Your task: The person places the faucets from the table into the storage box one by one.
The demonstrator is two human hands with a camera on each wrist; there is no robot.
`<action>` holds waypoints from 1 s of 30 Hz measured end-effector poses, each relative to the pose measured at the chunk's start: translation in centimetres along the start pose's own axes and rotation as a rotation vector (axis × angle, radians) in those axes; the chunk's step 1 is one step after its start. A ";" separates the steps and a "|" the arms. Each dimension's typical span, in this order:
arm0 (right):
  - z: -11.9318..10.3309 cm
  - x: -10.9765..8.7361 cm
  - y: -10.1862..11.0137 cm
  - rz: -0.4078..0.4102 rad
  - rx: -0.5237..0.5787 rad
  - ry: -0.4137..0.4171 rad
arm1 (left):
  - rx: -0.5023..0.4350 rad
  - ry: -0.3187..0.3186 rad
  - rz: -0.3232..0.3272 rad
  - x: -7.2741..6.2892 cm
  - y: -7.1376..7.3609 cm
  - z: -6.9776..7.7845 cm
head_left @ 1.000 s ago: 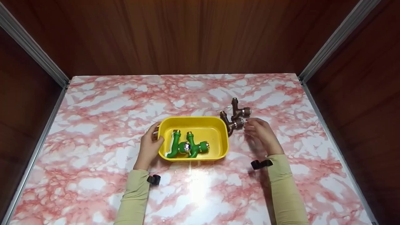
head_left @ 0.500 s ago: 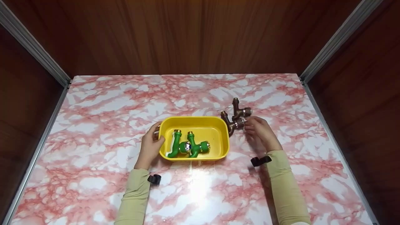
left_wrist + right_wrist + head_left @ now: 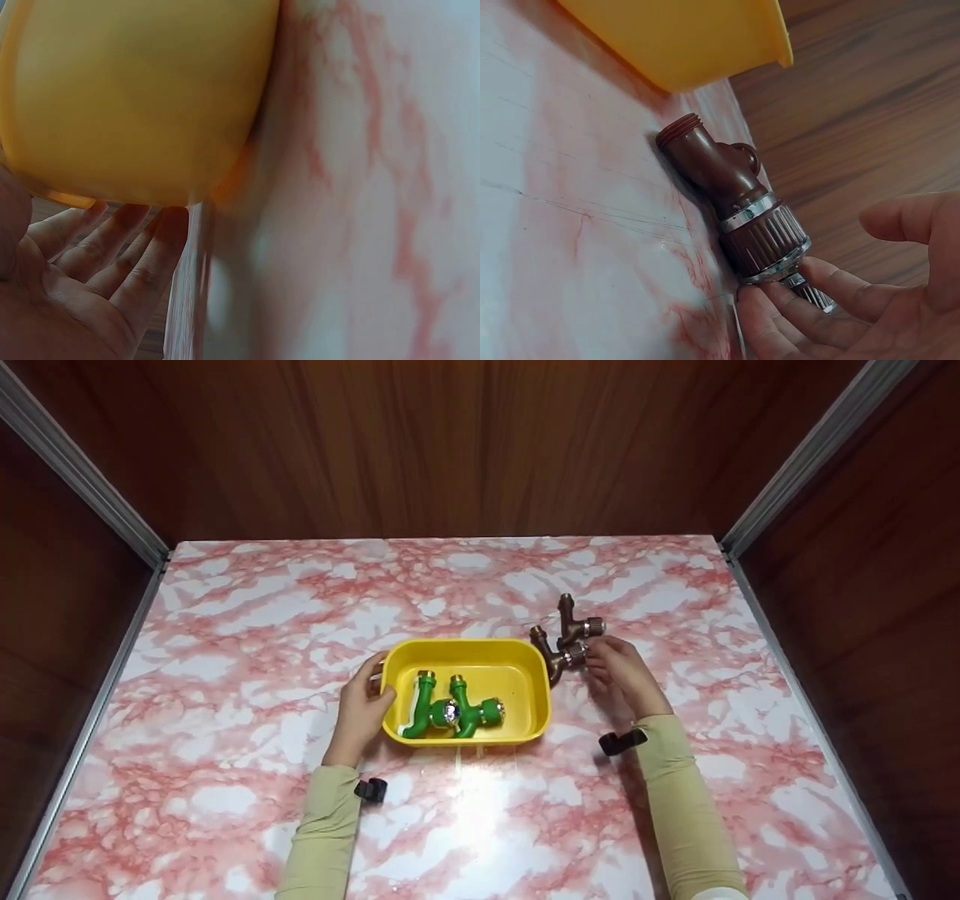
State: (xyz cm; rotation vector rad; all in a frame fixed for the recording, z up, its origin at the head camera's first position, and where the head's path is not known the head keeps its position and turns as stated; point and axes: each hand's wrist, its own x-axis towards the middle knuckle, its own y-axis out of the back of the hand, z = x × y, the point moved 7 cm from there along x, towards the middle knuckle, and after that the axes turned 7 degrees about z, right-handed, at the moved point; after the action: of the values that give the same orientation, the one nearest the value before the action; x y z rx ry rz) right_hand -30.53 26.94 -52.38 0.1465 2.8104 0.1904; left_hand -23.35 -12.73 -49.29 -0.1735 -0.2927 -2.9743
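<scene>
On the table (image 3: 225, 802), the left hand (image 3: 360, 714) grips a yellow tub (image 3: 517, 731) holding two green taps (image 3: 424, 701). Just beyond, the right hand (image 3: 624, 671) — edged slightly forward since a second ago, thumb apart — touches the near brown tap (image 3: 553, 662), beside the tub, apparently without gripping. A second brown tap (image 3: 567, 620) lies behind.

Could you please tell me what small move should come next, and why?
The right hand should perhaps bring its thumb onto the knob of the nearer brown tap: fingertips appear to touch the knob's end, while the thumb stands apart.
</scene>
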 end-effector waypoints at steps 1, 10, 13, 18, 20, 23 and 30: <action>-0.1 0.0 -0.1 -0.004 0.000 0.004 | 0.002 0.000 0.001 0.0 0.0 0.0; 0.0 0.2 -0.1 -0.006 -0.022 0.002 | -0.011 -0.002 0.004 0.0 0.0 -0.2; 0.1 0.3 -0.1 -0.001 -0.014 -0.005 | -0.024 0.002 0.004 0.0 0.0 -0.3; 0.2 0.3 -0.1 0.007 -0.010 -0.001 | -0.038 -0.006 0.004 0.1 0.0 -0.3; 0.3 0.4 -0.1 0.006 -0.007 0.003 | -0.035 -0.009 0.004 0.1 0.0 -0.3; 0.3 0.4 -0.1 0.009 0.001 0.006 | -0.027 -0.011 0.003 0.1 0.0 -0.2; 0.1 0.5 -0.1 0.017 -0.073 0.021 | -0.023 -0.012 0.007 0.1 0.0 -0.2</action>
State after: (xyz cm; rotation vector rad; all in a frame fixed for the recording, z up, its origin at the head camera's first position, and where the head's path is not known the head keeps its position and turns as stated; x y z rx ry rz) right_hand -30.93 26.92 -52.66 0.1522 2.8192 0.2992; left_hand -23.43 -12.81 -49.42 -0.1949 -0.2592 -2.9716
